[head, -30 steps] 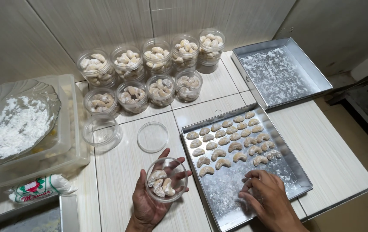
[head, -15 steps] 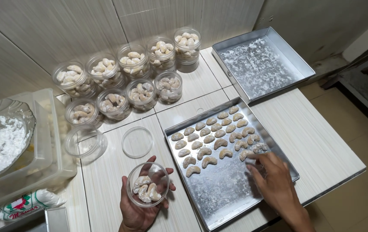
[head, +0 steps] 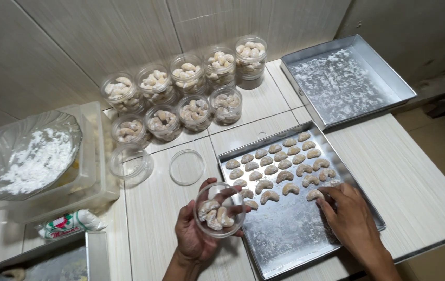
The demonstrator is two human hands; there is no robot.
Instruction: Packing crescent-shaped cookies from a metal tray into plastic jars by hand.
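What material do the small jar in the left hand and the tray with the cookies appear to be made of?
The small jar in the left hand looks like clear plastic: the cookies inside show through its thin, glossy wall, though glass cannot be ruled out. The tray looks like bare metal, probably aluminium: dull silver, with soft reflections and folded upright edges.

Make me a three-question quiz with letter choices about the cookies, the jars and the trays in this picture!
1. Where is the left hand holding the small clear jar?
A. Just left of the cookie tray
B. Inside the far tray
C. Over the bowl

2. How many metal trays sit on the right half of the table?
A. One
B. Two
C. Four

3. The far tray is:
A. Full of cookies
B. Covered by a lid
C. Dusted with white powder only

Answers:
1 A, the jar sits beside the tray's left edge.
2 B, one near, one far.
3 C, no cookies lie in it.
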